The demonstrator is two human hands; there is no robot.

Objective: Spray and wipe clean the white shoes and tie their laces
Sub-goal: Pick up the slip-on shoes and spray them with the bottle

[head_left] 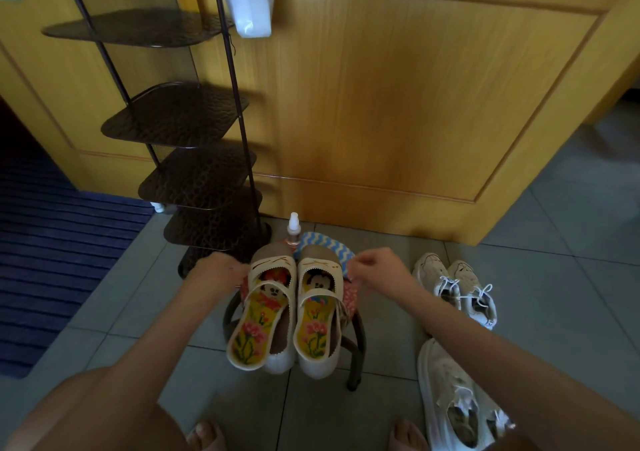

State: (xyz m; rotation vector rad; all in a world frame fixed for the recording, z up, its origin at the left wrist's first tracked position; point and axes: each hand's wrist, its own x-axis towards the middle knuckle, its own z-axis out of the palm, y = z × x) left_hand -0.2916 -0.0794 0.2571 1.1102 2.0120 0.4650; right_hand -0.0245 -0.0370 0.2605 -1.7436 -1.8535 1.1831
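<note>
Fingers (pixel 356 272) of the right hand (pixel 377 270) are curled, tips down at the right edge of the stool's pink seat, just beside the right shoe of the pair resting there. The left hand (pixel 217 270) mirrors it at the seat's left edge, knuckles up and fingers bent under. Whether either hand actually grips the seat or only touches it cannot be told.

Behind everything stands a wooden door (pixel 398 104), and grey tiled floor (pixel 571 260) runs beneath, with a dark blue ribbed mat (pixel 52 243) at the left. A dark metal shoe rack (pixel 194 180) rises to the left of the stool (pixel 356 357).

On the stool lie the white strap shoes (pixel 317 326), side by side between the two hands, toes pointing away and heels hanging over the near edge. White laced sneakers (pixel 446 277) sit on the floor to the right, apart from the right hand, their laces loose. A second white pair (pixel 450 391) lies nearer, under the right forearm.

Beyond the strap shoes' toes lies a blue-and-white wavy cloth (pixel 323 244), and just left of it stands a small spray bottle (pixel 293 232), upright.
</note>
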